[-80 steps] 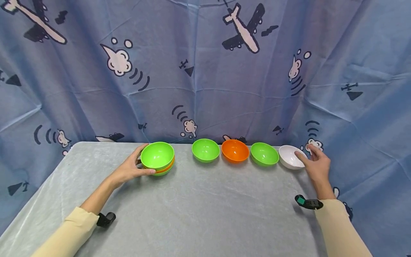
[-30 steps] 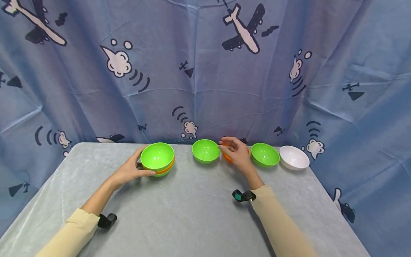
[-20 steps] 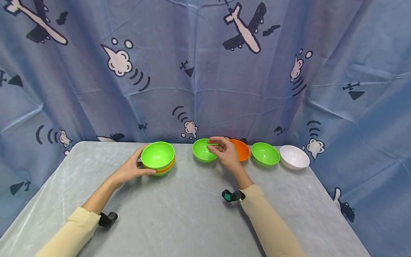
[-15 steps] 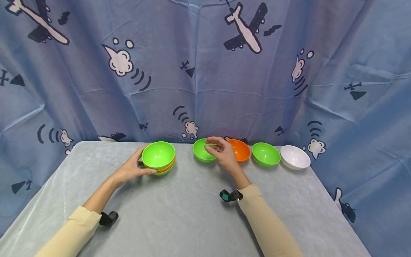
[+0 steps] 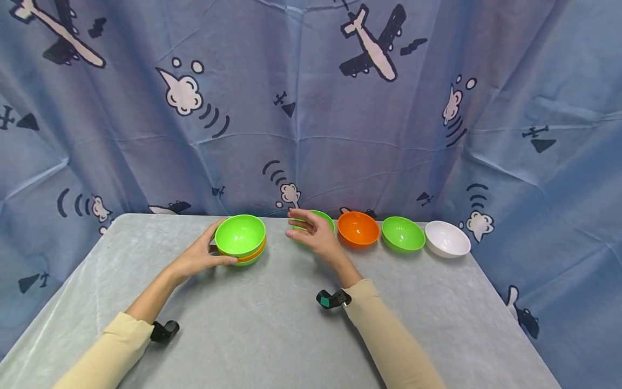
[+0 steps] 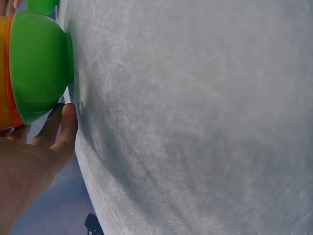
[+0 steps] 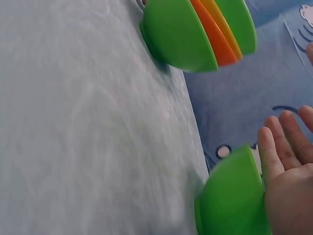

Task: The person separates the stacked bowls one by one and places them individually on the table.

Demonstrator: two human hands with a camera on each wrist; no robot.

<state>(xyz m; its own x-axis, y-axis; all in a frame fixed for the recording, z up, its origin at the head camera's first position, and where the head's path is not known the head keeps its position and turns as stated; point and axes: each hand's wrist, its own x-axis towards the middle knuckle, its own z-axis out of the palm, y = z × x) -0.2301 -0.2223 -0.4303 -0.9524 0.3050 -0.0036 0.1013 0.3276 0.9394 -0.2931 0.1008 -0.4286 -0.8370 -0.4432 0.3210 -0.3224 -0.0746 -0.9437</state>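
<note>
My left hand [image 5: 196, 256] holds the left side of a stack of nested bowls [image 5: 241, 237], thumb at the front and fingers behind. A green bowl tops the stack, with orange and yellow-orange rims below and another green bowl [image 6: 39, 66] at the bottom. My right hand [image 5: 315, 235], fingers spread and nothing held, hovers over a single green bowl [image 5: 328, 218] and partly hides it. In the right wrist view that green bowl [image 7: 231, 198] lies beside the palm; whether they touch I cannot tell.
Right of the hand, an orange bowl [image 5: 358, 229], another green bowl [image 5: 403, 234] and a white bowl [image 5: 447, 239] stand in a row along the back of the table [image 5: 262, 329]. A blue patterned curtain [image 5: 252, 108] hangs right behind the table's far edge.
My right hand has travelled left from the white bowl, past the orange bowl, to the leftmost single green bowl, its fingers spreading lately. Left hand and stack stay in place.
</note>
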